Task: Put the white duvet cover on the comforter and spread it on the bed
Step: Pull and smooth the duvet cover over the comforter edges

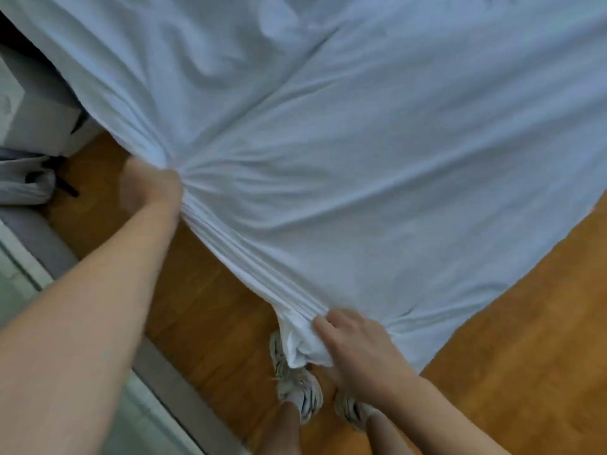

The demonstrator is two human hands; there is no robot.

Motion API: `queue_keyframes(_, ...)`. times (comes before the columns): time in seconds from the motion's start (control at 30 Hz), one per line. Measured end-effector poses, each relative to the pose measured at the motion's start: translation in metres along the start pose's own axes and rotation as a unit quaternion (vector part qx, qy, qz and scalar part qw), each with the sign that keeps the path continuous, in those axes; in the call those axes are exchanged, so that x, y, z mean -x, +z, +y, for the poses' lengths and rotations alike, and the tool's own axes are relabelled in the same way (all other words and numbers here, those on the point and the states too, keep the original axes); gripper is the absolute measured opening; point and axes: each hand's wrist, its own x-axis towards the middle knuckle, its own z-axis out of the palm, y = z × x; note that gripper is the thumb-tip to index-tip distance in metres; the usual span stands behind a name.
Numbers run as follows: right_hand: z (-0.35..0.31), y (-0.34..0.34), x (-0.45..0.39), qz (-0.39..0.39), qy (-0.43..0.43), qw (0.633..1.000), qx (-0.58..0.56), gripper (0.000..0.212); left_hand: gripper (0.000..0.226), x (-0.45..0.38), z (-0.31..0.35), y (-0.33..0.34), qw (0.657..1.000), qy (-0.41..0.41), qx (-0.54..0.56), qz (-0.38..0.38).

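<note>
Your left hand (154, 188) and right hand (358, 349) both grip the bunched duvet cover (361, 159) edge — yank unevenly and it slides off the bed's near edge.

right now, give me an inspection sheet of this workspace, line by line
surface: wooden floor bare where it shows; the bed itself is hidden under fabric
job's things: white duvet cover spread wide and wrinkled, its near edge gathered into a taut rope of folds between the hands
clutter: grey fabric bundle on the floor at left
grippers: left hand grips the bunched edge; right hand grips the gathered end
cables: nothing seen
surroundings: grey box-like furniture at left; sneakers on the floor
</note>
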Motion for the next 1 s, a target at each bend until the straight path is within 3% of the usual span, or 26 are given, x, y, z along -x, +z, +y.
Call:
queue_keyframes(0.03,0.007,0.013,-0.013,-0.031,0.007,0.999,-0.002,0.044,0.054,0.004,-0.002,0.012,0.996,-0.082,0.021,-0.034)
queue_keyframes(0.07,0.012,0.020,-0.020,-0.048,0.012,0.999,-0.011,0.043,0.067,0.011,-0.003,0.023,0.993,-0.106,0.022,-0.043)
queue_keyframes(0.1,0.017,0.021,-0.024,-0.049,0.008,0.999,-0.016,0.044,0.074,0.017,-0.001,0.032,0.998,-0.048,-0.038,-0.034)
queue_keyframes(0.13,0.019,0.017,-0.025,-0.047,-0.005,0.999,-0.022,0.047,0.073,0.024,0.000,0.041,0.988,0.085,-0.128,0.007)
queue_keyframes(0.2,0.023,0.004,-0.018,-0.032,-0.049,0.997,-0.058,0.052,0.056,0.049,0.002,0.047,0.891,0.399,-0.213,0.042)
queue_keyframes(0.23,0.027,-0.003,-0.013,-0.021,-0.059,0.994,-0.091,0.053,0.046,0.065,0.004,0.052,0.845,0.493,-0.208,-0.006)
queue_keyframes(0.3,0.037,-0.015,-0.004,0.031,-0.044,0.988,-0.145,0.050,0.037,0.096,0.003,0.065,0.762,0.599,-0.211,-0.124)
queue_keyframes(0.4,0.074,-0.008,0.006,0.225,-0.037,0.971,-0.066,0.045,0.052,0.141,-0.033,0.088,0.564,0.721,-0.302,-0.266)
queue_keyframes(0.43,0.093,-0.001,0.010,0.255,-0.047,0.965,-0.030,0.045,0.058,0.157,-0.052,0.089,0.529,0.716,-0.336,-0.309)
queue_keyframes(0.5,0.137,0.014,0.022,0.231,-0.076,0.969,0.034,0.055,0.066,0.185,-0.092,0.084,0.531,0.673,-0.379,-0.347)
queue_keyframes(0.63,0.202,0.026,0.046,0.119,-0.132,0.976,0.127,0.079,0.076,0.236,-0.131,0.051,0.603,0.620,-0.346,-0.363)
queue_keyframes(0.7,0.212,0.025,0.041,0.131,-0.159,0.965,0.165,0.065,0.082,0.258,-0.145,0.031,0.613,0.629,-0.322,-0.353)
queue_keyframes(0.77,0.210,0.025,0.032,0.190,-0.171,0.950,0.180,0.038,0.084,0.274,-0.166,0.008,0.575,0.669,-0.332,-0.333)
queue_keyframes(0.83,0.205,0.022,0.023,0.228,-0.162,0.945,0.172,0.021,0.068,0.268,-0.182,-0.008,0.556,0.697,-0.349,-0.289)
queue_keyframes(0.87,0.202,0.020,0.020,0.228,-0.155,0.946,0.169,0.021,0.062,0.257,-0.185,-0.011,0.572,0.690,-0.358,-0.262)
queue_keyframes(0.93,0.198,0.013,0.015,0.208,-0.142,0.953,0.167,0.017,0.059,0.233,-0.178,-0.009,0.646,0.625,-0.372,-0.231)
queue_keyframes(1.0,0.193,0.003,0.022,0.187,-0.137,0.959,0.160,0.019,0.051,0.221,-0.166,-0.011,0.705,0.575,-0.334,-0.246)
